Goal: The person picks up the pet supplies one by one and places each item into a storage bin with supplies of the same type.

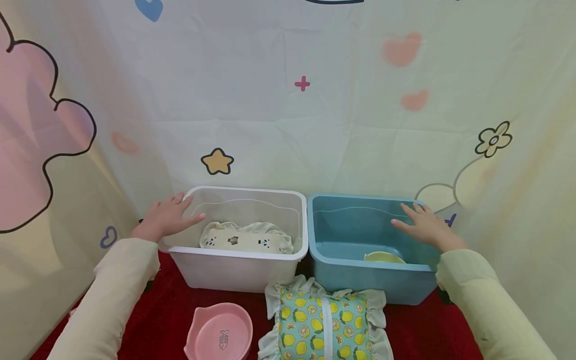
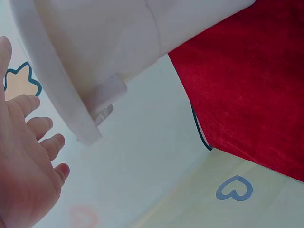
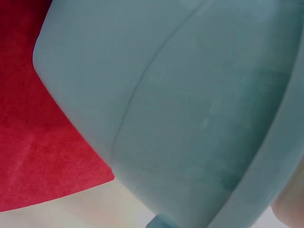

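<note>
Beyond both hands we see the cartoon-printed backdrop (image 1: 274, 105), and lower than them the red cloth (image 1: 157, 310) that carries everything. Between the hands stand two upright plastic bins: the white bin (image 1: 234, 272) inward from the left hand (image 1: 168, 218), the blue bin (image 1: 371, 286) inward from the right hand (image 1: 425, 226). Each hand hovers at the outer end of its bin with fingers spread and pinching nothing; whether any fingertip touches a rim we cannot tell. We judge that a push on one outer end alone could skew the bins or drive them together, since their rims sit almost flush, and that lifting by one end could tip the contents. Both bins look glossy, deep and rounded at the corners, with rolled rims. On the near side of the hands, between them, lies the lemon-print pillow (image 1: 310, 325), white-frilled and banded; its frill reaches the bins' feet and, we think, could catch beneath one. Inward from the left hand, the white bin holds a frilled cream cloth piece (image 1: 245, 241) with small animal motifs. Nearer us than that hand sits the pink cat-eared bowl (image 1: 216, 320), fishbone-marked. Inward and below the right hand, a pale green bowl (image 1: 383, 257) shows inside the blue bin.
</note>
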